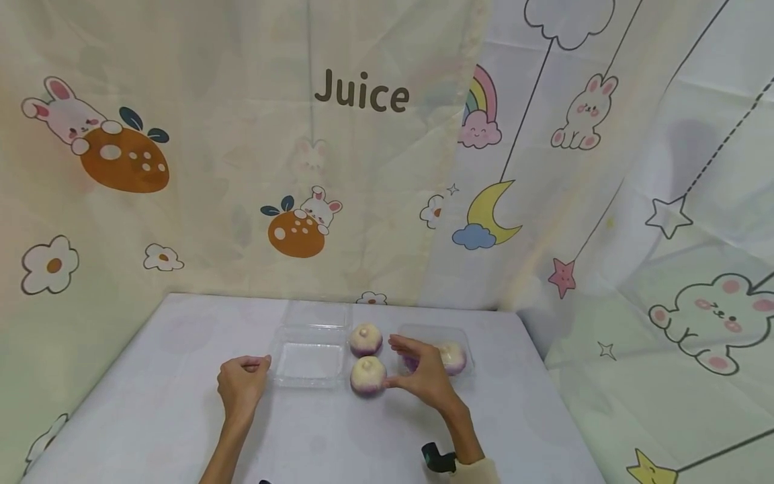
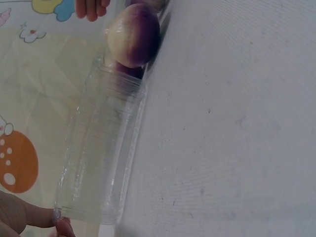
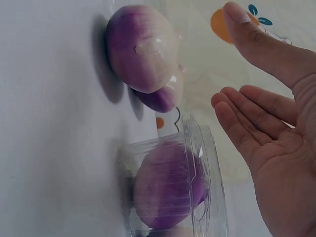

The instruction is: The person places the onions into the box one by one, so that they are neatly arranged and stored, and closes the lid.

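A clear plastic clamshell box [image 1: 311, 385] lies on the table with its lid folded back. My left hand [image 1: 242, 386] pinches its left rim between thumb and finger, seen also in the left wrist view, where the box [image 2: 96, 153] looks bare inside. Two purple-and-white turnips, a far one [image 1: 365, 340] and a near one [image 1: 367, 376], stand just right of this box. My right hand [image 1: 428, 378] hovers beside them, fingers spread from the thumb and nothing held. In the right wrist view a gap separates it from the nearer turnip [image 3: 140, 49].
Behind my right hand sits another clear box [image 3: 200, 168], its lid down, with purple-and-white turnips [image 1: 455, 357] inside. A white cloth covers the table [image 1: 338, 437]. Printed curtains [image 1: 375, 202] hang along the table's back and right. A small black object [image 1: 437, 458] shows by the right wrist.
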`<action>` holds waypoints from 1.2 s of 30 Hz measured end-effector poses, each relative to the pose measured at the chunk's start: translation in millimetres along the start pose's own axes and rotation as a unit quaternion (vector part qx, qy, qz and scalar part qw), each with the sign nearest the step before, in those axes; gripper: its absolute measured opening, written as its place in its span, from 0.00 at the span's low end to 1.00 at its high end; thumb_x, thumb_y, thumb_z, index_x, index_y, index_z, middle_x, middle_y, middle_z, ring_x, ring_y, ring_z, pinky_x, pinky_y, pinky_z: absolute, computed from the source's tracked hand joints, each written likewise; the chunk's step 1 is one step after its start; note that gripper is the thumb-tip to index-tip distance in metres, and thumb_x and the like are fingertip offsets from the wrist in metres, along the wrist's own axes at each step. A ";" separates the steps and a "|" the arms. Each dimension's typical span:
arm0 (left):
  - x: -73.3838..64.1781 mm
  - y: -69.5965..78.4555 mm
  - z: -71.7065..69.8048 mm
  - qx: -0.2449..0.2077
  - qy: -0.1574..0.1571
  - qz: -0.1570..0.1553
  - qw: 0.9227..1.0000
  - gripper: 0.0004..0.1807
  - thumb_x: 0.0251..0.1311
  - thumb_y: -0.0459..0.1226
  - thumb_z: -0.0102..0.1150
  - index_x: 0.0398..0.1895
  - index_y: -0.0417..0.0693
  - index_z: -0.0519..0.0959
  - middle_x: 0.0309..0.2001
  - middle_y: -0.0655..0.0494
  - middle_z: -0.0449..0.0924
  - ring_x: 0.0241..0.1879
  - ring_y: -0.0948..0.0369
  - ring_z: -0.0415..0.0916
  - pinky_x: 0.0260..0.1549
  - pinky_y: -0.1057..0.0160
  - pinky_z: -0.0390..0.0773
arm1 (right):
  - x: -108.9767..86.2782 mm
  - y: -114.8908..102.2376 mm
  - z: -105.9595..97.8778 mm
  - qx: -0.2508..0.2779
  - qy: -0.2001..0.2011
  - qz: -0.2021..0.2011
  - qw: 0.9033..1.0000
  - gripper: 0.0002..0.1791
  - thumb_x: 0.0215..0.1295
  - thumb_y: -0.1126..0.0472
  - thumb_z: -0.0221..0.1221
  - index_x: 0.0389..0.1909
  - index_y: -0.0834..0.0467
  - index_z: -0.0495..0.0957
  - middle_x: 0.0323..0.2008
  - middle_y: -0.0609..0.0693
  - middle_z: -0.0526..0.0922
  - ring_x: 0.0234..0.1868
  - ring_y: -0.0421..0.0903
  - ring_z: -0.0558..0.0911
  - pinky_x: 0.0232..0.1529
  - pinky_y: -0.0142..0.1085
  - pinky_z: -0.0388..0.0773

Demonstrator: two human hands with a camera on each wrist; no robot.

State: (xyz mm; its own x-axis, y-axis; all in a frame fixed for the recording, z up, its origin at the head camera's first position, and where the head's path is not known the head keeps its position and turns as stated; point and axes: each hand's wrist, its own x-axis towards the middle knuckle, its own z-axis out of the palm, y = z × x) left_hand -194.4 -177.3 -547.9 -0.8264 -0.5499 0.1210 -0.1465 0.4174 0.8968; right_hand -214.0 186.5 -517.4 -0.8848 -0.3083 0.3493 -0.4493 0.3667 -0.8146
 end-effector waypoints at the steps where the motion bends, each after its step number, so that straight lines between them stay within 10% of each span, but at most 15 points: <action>1: 0.2 0.0 -0.3 0.000 0.000 0.000 1.000 0.14 0.66 0.36 0.70 0.35 0.28 0.89 0.26 0.40 0.88 0.23 0.59 0.78 0.23 0.63 0.72 | 0.6 -0.5 0.9 0.002 -0.001 0.001 1.000 0.46 0.44 0.65 0.87 0.69 0.63 0.81 0.65 0.60 0.88 0.64 0.62 0.88 0.67 0.57 0.84; 36: -2.4 4.5 -0.6 0.002 0.005 -0.008 1.000 0.14 0.68 0.35 0.70 0.36 0.27 0.88 0.28 0.38 0.88 0.25 0.55 0.79 0.21 0.66 0.72 | 14.6 -5.7 32.2 -0.174 -0.067 0.010 0.982 0.54 0.44 0.53 0.89 0.70 0.72 0.77 0.68 0.66 0.84 0.71 0.64 0.82 0.75 0.57 0.77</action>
State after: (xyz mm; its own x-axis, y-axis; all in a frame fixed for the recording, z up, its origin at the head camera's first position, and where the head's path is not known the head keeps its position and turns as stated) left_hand -192.7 -174.5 -543.9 -0.8184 -0.5640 0.1105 -0.1621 0.4109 0.8971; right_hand -220.4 151.6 -522.6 -0.8800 -0.4030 0.2514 -0.4679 0.6445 -0.6047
